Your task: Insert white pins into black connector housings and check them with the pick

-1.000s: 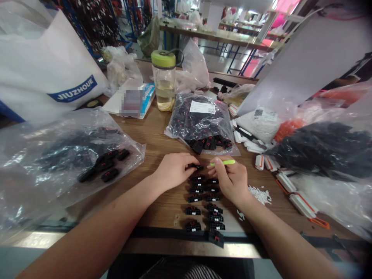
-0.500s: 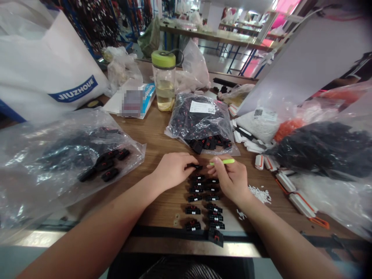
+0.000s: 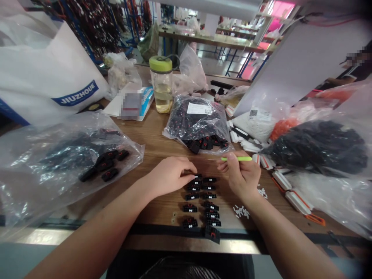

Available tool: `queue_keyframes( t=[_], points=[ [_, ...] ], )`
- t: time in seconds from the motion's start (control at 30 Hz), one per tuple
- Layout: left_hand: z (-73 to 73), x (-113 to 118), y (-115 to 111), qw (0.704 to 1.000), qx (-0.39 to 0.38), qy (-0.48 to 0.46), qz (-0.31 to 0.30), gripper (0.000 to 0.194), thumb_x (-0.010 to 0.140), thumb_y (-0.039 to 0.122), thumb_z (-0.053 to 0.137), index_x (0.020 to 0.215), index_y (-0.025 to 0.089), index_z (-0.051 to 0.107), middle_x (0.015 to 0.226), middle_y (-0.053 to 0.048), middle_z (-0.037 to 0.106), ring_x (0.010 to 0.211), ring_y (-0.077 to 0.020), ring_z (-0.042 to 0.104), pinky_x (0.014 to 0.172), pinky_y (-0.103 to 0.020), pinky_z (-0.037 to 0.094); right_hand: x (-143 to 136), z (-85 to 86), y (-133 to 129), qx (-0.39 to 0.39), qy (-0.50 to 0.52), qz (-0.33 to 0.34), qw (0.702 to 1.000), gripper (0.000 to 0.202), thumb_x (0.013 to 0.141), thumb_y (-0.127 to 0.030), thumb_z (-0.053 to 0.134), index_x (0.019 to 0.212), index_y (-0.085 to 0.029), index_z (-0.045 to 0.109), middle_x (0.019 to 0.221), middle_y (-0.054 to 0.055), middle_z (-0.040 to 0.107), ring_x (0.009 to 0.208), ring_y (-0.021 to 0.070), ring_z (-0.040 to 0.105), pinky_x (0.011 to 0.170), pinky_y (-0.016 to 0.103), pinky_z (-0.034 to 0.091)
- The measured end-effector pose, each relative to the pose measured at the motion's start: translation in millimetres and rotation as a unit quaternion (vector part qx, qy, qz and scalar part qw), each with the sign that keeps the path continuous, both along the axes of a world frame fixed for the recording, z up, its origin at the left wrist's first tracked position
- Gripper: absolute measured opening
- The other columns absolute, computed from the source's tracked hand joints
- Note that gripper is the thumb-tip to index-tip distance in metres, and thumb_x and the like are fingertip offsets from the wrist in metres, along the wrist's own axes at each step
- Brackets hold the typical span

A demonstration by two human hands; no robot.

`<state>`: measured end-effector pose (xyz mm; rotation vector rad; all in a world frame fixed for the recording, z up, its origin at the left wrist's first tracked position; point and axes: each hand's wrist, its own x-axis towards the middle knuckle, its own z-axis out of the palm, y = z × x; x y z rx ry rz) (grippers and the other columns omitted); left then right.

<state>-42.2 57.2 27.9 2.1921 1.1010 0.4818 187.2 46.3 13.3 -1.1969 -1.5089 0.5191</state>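
My left hand pinches at the far end of the left row of black connectors, its fingertips on the farthest one. To the right, my right hand is closed round a lime-green pen-like tool, held level above the table. Two rows of black connectors run toward the table's front edge, most with small white dots on them. A separate black connector lies tilted at the near end of the right row. Small white pieces lie scattered beside my right wrist, which partly hides another pile of them.
A clear bag of black connectors lies ahead, beside a green-lidded bottle. Another clear bag spreads over the left. Plastic bags and white-orange parts line the right. A person's arm shows at the far right.
My right hand has moved right with the green tool, away from my left hand. My left hand has lowered the black connector it held to the far end of the left row.
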Motion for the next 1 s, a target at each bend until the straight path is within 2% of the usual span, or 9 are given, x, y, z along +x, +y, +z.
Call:
queue_keyframes(
  t=[0.17,0.3,0.5,0.63,0.77,1.0],
  points=[
    [-9.1,5.0,-0.1,0.999,0.028,0.002,-0.023,0.014,0.092,0.019,0.062,0.101,0.022,0.073,0.098,-0.003,0.074,0.089,-0.0172,0.068,0.083,-0.031,0.051,0.8,-2.1,1.6,-0.004,-0.006,-0.009,1.0,0.028,0.097,-0.042,0.055,0.086,-0.019,0.068,0.069,0.004,0.072,0.051,0.0144,0.067,0.048,0.026,0.054],
    [-10.1,4.9,0.3,0.999,0.053,0.004,-0.008,0.015,0.093,0.018,0.059,0.101,0.021,0.071,0.1,-0.003,0.073,0.093,-0.0188,0.068,0.087,-0.034,0.051,-0.5,-2.7,1.4,-0.004,-0.018,-0.004,1.0,0.029,0.097,-0.042,0.054,0.086,-0.018,0.068,0.069,0.004,0.072,0.051,0.0145,0.067,0.049,0.026,0.054],
    [-17.1,6.2,2.4,0.999,0.042,0.018,-0.002,0.019,0.087,0.014,0.065,0.104,0.023,0.069,0.094,-0.001,0.071,0.08,-0.0171,0.066,0.077,-0.032,0.051,-2.0,-1.1,-3.3,-0.016,-0.025,0.023,0.999,0.027,0.098,-0.038,0.054,0.086,-0.018,0.067,0.073,0.004,0.071,0.053,0.0133,0.067,0.05,0.024,0.054],
    [-21.2,5.2,5.7,0.999,0.024,-0.011,0.036,0.023,0.083,0.01,0.066,0.102,0.021,0.068,0.095,-0.001,0.07,0.078,-0.0157,0.065,0.074,-0.03,0.051,-5.3,-4.4,-3.3,-0.062,0.002,0.058,0.996,0.027,0.098,-0.038,0.054,0.085,-0.017,0.066,0.07,0.003,0.071,0.051,0.0117,0.066,0.048,0.022,0.053],
    [-23.1,4.7,7.1,0.998,0.039,-0.019,0.036,0.021,0.082,0.008,0.063,0.098,0.02,0.071,0.091,-0.001,0.067,0.072,-0.014,0.063,0.071,-0.029,0.05,-10.2,-8.9,-1.5,-0.101,0.0,0.08,0.992,0.029,0.097,-0.041,0.055,0.086,-0.017,0.065,0.07,0.003,0.072,0.052,0.0122,0.067,0.047,0.022,0.053],
    [-20.7,7.3,4.6,0.998,0.021,-0.038,0.045,0.018,0.079,0.006,0.064,0.09,0.02,0.072,0.083,0.0,0.064,0.066,-0.0122,0.06,0.064,-0.026,0.048,-12.5,-7.5,-1.5,-0.097,0.012,0.079,0.992,0.031,0.098,-0.041,0.053,0.084,-0.016,0.065,0.069,0.003,0.071,0.051,0.0116,0.067,0.046,0.021,0.053]
  ],
)
